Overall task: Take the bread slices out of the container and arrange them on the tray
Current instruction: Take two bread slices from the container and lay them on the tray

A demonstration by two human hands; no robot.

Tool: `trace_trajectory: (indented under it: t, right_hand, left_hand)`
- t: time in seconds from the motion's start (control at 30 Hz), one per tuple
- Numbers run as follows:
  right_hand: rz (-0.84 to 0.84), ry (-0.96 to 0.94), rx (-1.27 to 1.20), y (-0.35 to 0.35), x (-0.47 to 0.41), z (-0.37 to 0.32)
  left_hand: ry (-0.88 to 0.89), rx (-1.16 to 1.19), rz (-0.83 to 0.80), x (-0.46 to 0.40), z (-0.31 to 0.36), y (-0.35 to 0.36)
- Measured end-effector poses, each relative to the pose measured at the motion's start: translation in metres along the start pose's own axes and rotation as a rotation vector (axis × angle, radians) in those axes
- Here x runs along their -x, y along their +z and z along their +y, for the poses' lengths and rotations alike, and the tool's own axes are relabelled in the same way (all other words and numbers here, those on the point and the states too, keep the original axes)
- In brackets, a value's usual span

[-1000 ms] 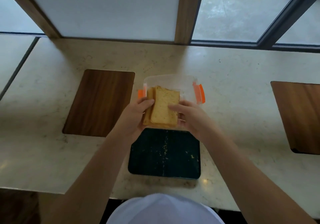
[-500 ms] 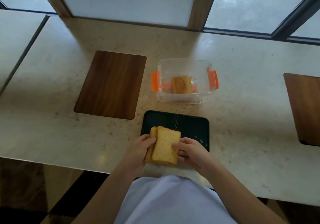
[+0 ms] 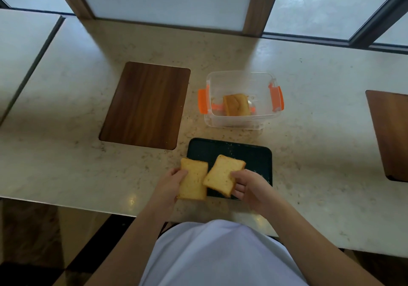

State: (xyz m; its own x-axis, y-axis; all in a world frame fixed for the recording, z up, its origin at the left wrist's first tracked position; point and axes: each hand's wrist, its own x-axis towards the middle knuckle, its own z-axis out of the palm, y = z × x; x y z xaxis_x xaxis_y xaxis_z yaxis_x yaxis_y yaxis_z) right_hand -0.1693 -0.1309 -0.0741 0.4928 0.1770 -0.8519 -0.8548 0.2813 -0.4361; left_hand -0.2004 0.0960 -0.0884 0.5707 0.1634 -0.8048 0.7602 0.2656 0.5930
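A dark tray [image 3: 254,156] lies on the counter close to me. My left hand [image 3: 171,180] holds one golden bread slice [image 3: 194,180] over the tray's left edge. My right hand [image 3: 247,186] holds a second bread slice [image 3: 221,176], tilted, above the tray's front part. The two slices overlap slightly at their inner edges. Behind the tray stands a clear container [image 3: 239,80] with orange clips; more bread [image 3: 236,107] sits inside it near its front wall.
A wooden board [image 3: 145,105] is set in the marble counter to the left of the container. Another wooden board [image 3: 390,133] is at the right edge. Windows run along the back. The counter's front edge [image 3: 66,204] is near my body.
The slices came out of the container as one stack and down over the tray. Now my hands have split them apart, one slice in each hand.
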Motion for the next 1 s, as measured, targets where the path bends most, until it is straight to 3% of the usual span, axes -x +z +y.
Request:
trace_trajectory:
  t: [0.2,0.37,0.43,0.73,0.93,1.0]
  right_hand:
    - [0.101,-0.002,0.031,0.017,-0.019,-0.013]
    - [0.182,0.095,-0.36,0.045,-0.038,-0.025]
    - [0.228,0.123,-0.395,0.059,-0.043,-0.022]
    - [0.335,0.16,-0.18,0.08,-0.051,0.004]
    - [0.364,0.016,0.105,0.065,-0.054,0.004]
    - [0.386,-0.02,0.316,0.055,-0.058,0.004]
  left_hand:
    - [0.017,0.017,0.07,-0.006,0.005,-0.023]
    - [0.014,0.045,0.121,-0.008,0.002,-0.038]
    - [0.017,0.074,0.132,-0.008,-0.001,-0.042]
    - [0.048,0.071,0.159,-0.01,-0.011,-0.053]
    - [0.022,0.063,0.164,-0.015,-0.012,-0.054]
    - [0.008,0.065,0.155,-0.016,-0.012,-0.053]
